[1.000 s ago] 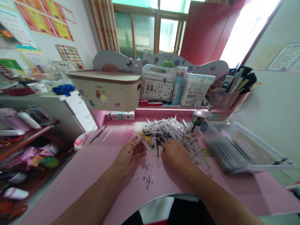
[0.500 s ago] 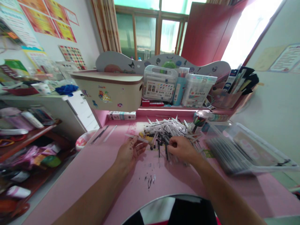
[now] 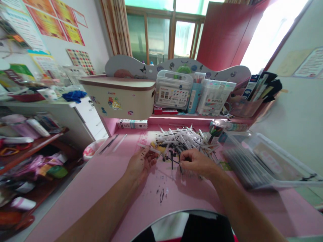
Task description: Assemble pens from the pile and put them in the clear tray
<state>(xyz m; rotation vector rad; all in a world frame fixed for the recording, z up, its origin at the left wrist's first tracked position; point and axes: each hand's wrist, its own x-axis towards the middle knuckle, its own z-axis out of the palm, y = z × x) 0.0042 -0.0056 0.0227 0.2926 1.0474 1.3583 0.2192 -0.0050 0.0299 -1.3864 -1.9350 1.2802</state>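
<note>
A heap of thin white and black pens (image 3: 183, 137) lies on the pink desk, with dark caps or tips along its near side. My left hand (image 3: 142, 164), palm turned up and marked with dark specks, is closed around a slim white pen (image 3: 154, 150) at the heap's left edge. On the near right of the heap, my right hand (image 3: 195, 162) pinches a thin black stick (image 3: 174, 161) between thumb and forefinger. Its exact kind is too small to tell. Black smudges (image 3: 161, 194) mark the desk between my forearms.
To the right stands a clear plastic box (image 3: 252, 161) with rows of dark pens. Behind the heap is a jar of pens (image 3: 217, 129). Two slim pens (image 3: 118, 143) lie at left. The shelf above holds a lidded cream bin (image 3: 121, 99) and marker cases (image 3: 174, 89).
My right hand has shifted slightly, and the black stick at its fingertips now slants toward my left hand. My left hand's fingers have curled in a little.
</note>
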